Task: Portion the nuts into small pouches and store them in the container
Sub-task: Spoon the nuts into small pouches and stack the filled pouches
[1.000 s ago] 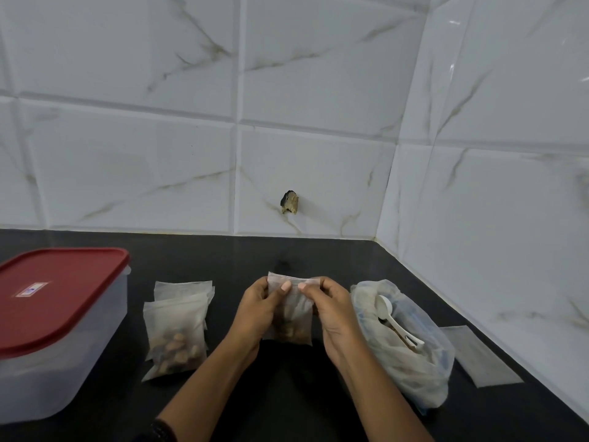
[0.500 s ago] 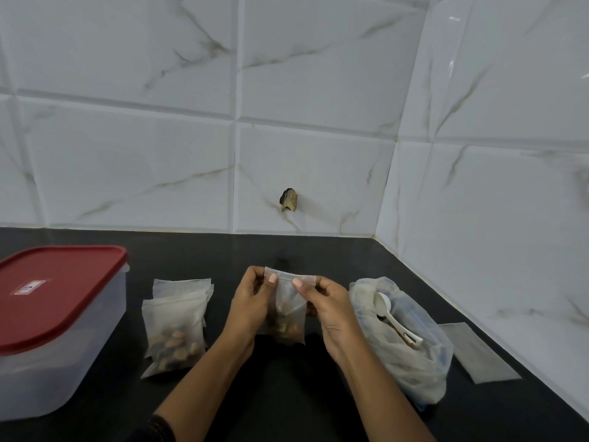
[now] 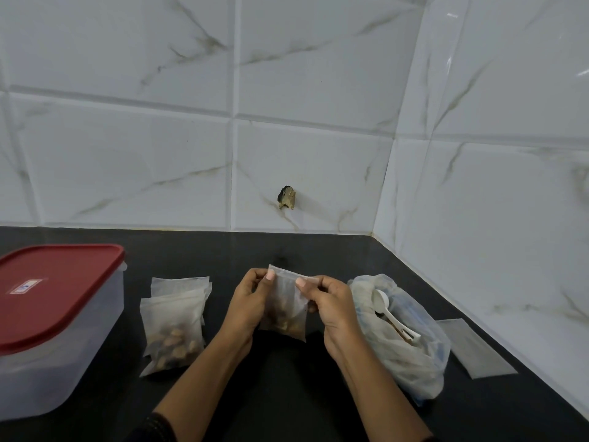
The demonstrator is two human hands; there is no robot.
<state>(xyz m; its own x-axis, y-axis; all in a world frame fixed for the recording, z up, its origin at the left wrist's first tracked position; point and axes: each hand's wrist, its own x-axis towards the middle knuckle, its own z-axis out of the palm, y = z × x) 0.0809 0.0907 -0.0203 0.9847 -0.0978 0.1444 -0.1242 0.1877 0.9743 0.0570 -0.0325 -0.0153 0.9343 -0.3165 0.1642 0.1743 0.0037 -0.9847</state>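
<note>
Nuts portioned into small clear pouches take shape on a dark countertop [image 3: 280, 393] in a tiled corner. At far left stands the storage container [image 3: 47, 362], its red lid [image 3: 54, 291] closed. Just beside it lies a filled pouch [image 3: 173, 333], nuts showing at its bottom, resting on top of what look like other pouches. At centre, the left hand [image 3: 247, 309] and the right hand [image 3: 331, 311] hold a small pouch [image 3: 287, 306] upright above the counter, each pinching a top corner between thumb and fingers; brown nuts sit in its lower part. To the right, touching the right wrist, slumps the bulk bag [image 3: 404, 342] with a white scoop [image 3: 390, 312] lying in its open mouth, and further right a flat empty pouch [image 3: 475, 347] lies near the wall. The step in hand appears to be sealing this portion. Next, the strip likely needs pressing shut along its full width, then the pouch joins the pile or goes into the container, whose lid must first come off
</note>
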